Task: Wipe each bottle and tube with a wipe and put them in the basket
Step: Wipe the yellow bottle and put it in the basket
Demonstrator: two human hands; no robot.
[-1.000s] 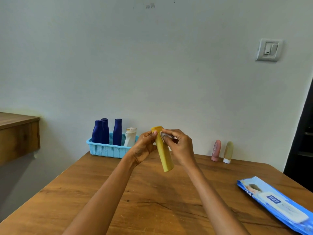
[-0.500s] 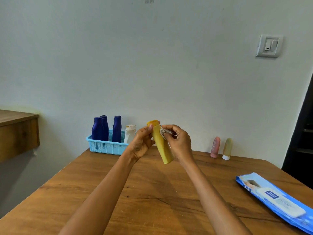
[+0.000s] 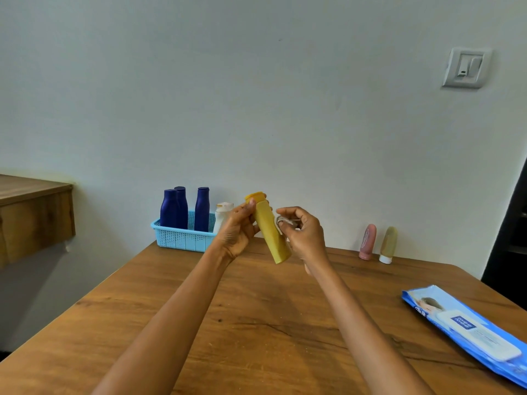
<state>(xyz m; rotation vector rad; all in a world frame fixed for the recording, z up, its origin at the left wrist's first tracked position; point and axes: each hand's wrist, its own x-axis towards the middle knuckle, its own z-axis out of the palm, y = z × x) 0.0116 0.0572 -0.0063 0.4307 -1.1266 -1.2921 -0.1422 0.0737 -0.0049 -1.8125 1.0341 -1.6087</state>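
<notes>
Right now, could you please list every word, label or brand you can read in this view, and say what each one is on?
"mee mee": white flap label of the blue wipes pack on the table.
Logo on the pack's near-left corner: too blurred to read.
Pink tube and beige tube: print too small to read.
Yellow bottle, blue bottles and wall switch: no legible text.

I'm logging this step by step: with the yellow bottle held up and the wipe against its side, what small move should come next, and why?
Probably slide the wipe down the yellow bottle toward its base. The right hand pinches the wipe against the upper side, the left hand holds the bottle near the cap, and the lower body appears not yet covered.
</notes>
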